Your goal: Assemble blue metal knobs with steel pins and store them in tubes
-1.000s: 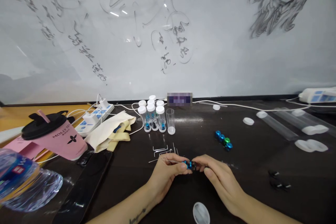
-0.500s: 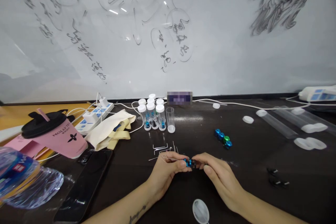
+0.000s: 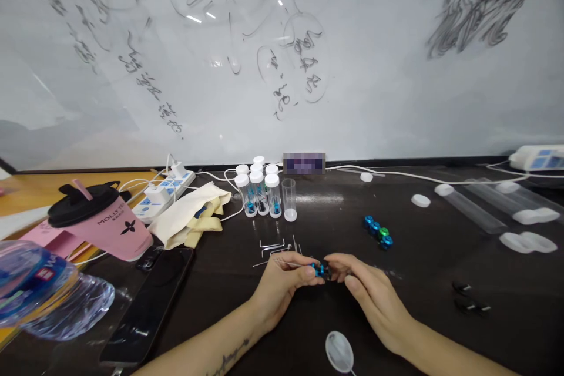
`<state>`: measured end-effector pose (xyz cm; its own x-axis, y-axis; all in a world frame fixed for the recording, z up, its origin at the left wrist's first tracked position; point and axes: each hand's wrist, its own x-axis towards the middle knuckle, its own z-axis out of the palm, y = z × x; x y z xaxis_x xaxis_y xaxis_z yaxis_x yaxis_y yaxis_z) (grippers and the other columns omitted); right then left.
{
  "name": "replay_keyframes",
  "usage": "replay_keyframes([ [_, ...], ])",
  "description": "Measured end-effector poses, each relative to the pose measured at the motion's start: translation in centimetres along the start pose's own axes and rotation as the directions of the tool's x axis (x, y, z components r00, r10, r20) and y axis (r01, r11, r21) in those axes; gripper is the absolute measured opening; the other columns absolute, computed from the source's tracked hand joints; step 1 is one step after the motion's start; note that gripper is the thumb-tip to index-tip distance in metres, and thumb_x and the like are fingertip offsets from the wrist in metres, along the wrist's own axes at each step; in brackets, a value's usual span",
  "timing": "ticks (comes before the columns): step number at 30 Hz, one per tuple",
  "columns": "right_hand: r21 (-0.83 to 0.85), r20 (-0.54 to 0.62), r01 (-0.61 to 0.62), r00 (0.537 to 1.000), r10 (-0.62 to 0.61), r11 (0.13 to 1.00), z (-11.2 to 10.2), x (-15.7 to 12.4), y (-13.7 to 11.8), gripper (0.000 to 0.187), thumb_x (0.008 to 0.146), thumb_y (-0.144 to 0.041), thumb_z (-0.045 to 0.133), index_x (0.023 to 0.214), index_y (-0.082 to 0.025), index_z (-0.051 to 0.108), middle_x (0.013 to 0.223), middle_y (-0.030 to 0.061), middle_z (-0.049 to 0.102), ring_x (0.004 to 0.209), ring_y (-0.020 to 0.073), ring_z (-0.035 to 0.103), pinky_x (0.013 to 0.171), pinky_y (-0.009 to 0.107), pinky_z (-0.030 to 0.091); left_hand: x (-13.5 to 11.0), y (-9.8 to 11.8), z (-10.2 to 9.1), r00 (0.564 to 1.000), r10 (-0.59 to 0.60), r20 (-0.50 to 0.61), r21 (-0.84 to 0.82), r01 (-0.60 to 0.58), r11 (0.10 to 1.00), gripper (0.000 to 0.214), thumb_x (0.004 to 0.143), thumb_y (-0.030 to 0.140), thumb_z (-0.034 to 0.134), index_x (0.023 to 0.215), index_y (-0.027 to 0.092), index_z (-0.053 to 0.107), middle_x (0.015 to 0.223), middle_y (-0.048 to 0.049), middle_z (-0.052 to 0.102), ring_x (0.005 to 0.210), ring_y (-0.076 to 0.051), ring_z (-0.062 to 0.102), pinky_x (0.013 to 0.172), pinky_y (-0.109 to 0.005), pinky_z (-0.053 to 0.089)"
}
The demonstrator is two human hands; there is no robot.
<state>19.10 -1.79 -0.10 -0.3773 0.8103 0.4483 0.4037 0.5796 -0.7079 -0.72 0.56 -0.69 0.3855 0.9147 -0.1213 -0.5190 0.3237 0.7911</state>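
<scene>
My left hand [image 3: 282, 282] pinches a small blue and black metal part [image 3: 321, 271] between thumb and fingers. A thin light rod [image 3: 294, 265] runs along the same hand's fingers; whether it is gripped I cannot tell. At the black end of the part, the curled fingers of my right hand [image 3: 368, 291] are closed on it, partly hiding that end. Just behind my left hand lie several L-shaped hex keys [image 3: 272, 245]. To the right is a row of small blue and green metal parts [image 3: 378, 231].
Capped clear tubes [image 3: 274, 200] and an uncapped one [image 3: 289, 200] stand at the back. Empty tubes [image 3: 471, 208] and white caps [image 3: 421, 201] lie right, with black pieces [image 3: 469, 299] nearer. Left are a phone [image 3: 147, 305], a pink cup [image 3: 110, 226] and a bottle [image 3: 53, 291].
The whole view has shifted slightly, with things now a little farther right. Both hands keep nearly the same hold on the small part.
</scene>
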Motion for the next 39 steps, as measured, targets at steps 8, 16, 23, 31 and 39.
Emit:
replay_keyframes([
  [8,0.009,0.006,0.002,1.0,-0.003,1.0,-0.08,-0.04,-0.28,0.027,0.101,-0.029,0.036,0.118,-0.025,0.057,0.096,0.0042,0.067,0.086,0.0188,0.065,0.076,0.03,0.051,0.08,-0.05,-0.06,1.0,0.004,-0.004,0.002,-0.004,1.0,0.019,0.063,0.018,0.085,0.078,0.011,0.076,0.072,-0.0064,0.075,0.063,-0.012,0.068,0.067,-0.022,0.053],
  [16,0.012,0.015,0.003,1.0,-0.003,1.0,-0.07,-0.03,-0.13,0.027,0.101,-0.028,0.036,0.118,-0.026,0.056,0.097,0.004,0.067,0.086,0.0186,0.065,0.076,0.03,0.051,-0.16,0.07,0.05,1.0,0.002,0.001,0.009,-0.002,1.0,0.017,0.064,0.017,0.084,0.078,0.01,0.076,0.07,-0.0063,0.074,0.064,-0.012,0.068,0.069,-0.022,0.053],
  [23,0.013,0.027,0.011,1.0,-0.011,1.0,-0.09,0.1,-0.19,0.027,0.101,-0.029,0.035,0.117,-0.026,0.057,0.096,0.0038,0.066,0.086,0.0185,0.064,0.075,0.03,0.051,-0.16,0.14,0.11,1.0,0.002,0.001,0.01,-0.002,1.0,0.018,0.064,0.017,0.084,0.078,0.009,0.076,0.071,-0.0068,0.074,0.064,-0.012,0.068,0.069,-0.022,0.053],
  [31,-0.001,0.016,0.016,1.0,-0.016,1.0,-0.07,0.05,-0.31,0.028,0.101,-0.029,0.034,0.117,-0.024,0.058,0.093,0.0049,0.066,0.084,0.0195,0.065,0.073,0.031,0.051,0.01,-0.11,-0.14,1.0,-0.003,-0.014,0.007,0.003,1.0,0.019,0.063,0.018,0.085,0.078,0.01,0.076,0.072,-0.0065,0.075,0.063,-0.012,0.068,0.068,-0.022,0.054],
  [39,-0.004,0.007,0.013,1.0,-0.013,1.0,-0.12,0.1,-0.31,0.028,0.101,-0.03,0.035,0.115,-0.024,0.058,0.094,0.0058,0.067,0.084,0.0199,0.065,0.073,0.031,0.053,-0.13,0.09,0.05,1.0,-0.011,-0.018,0.004,0.011,1.0,0.021,0.062,0.019,0.086,0.077,0.01,0.076,0.07,-0.0066,0.074,0.062,-0.012,0.068,0.068,-0.022,0.053],
])
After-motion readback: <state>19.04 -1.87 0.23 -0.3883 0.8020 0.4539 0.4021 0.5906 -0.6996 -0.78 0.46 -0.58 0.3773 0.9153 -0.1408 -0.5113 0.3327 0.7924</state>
